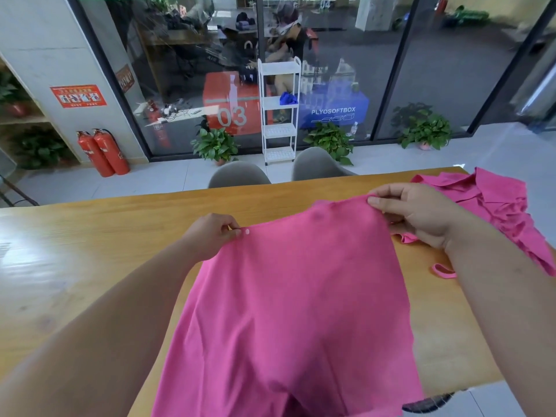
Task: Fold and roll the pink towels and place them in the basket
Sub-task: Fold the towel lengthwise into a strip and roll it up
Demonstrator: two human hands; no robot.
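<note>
To fold the soft pink cloth towel [294,296] well, we judge we should level its top corners, keep that edge taut and lay it flat on the long wooden bench [90,251] first. It hangs above the bench, our left hand [215,233] and right hand [421,215] each pinching a top corner, both arms stretched forward, the right hand farther out.

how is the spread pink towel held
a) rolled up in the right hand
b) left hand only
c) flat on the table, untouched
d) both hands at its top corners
d: the left hand and the right hand each pinch a top corner of the pink towel, which is spread between them.
</note>
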